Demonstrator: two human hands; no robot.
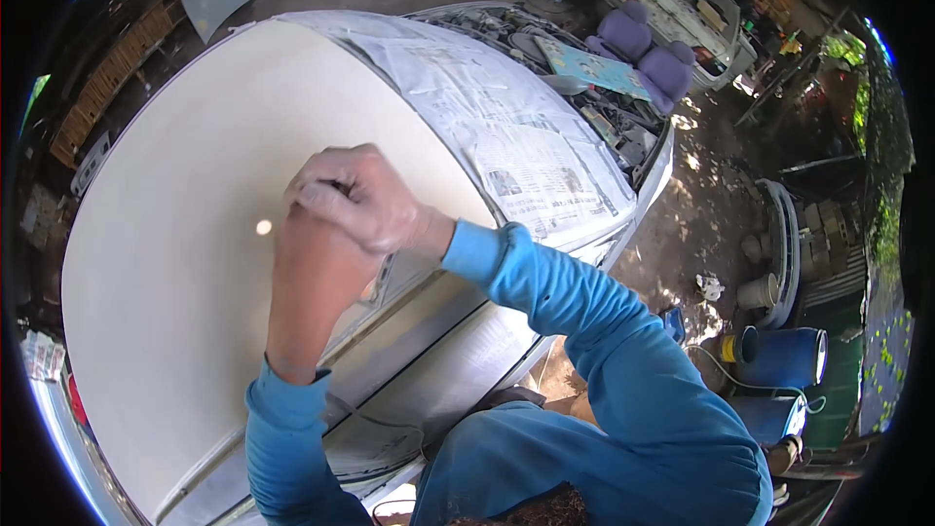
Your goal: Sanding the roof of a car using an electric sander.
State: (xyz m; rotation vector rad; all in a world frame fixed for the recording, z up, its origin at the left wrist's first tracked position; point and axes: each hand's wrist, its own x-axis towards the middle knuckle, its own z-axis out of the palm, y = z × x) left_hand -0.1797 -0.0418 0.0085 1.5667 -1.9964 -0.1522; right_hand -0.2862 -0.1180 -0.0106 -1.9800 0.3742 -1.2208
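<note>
Car roof (pixel 166 234): A broad cream panel spreads beneath a worker's two hands in a cluttered yard; whether they touch it, I cannot tell from where I stand.
Right hand (pixel 365 205): Fingers curled, it crosses over the left above the roof; anything inside the curl is hidden from me.
Left hand (pixel 314 253): Its back shows over the roof, its fingers largely covered by the right, so whether they close on something is unclear.
Powder (pixel 351 164): White residue coats the right knuckles, suggesting fine surface work; light, even pressure with flat fingers would likely suit the roof best, and loose grit is better wiped off.
Blue sleeves (pixel 575 282): Both reach over the roof's near edge; cuffs kept lifted should avoid dragging on the surface.
Newspaper (pixel 526 151): Sheets lie just ahead of the roof, best left undisturbed by the right forearm.
</note>
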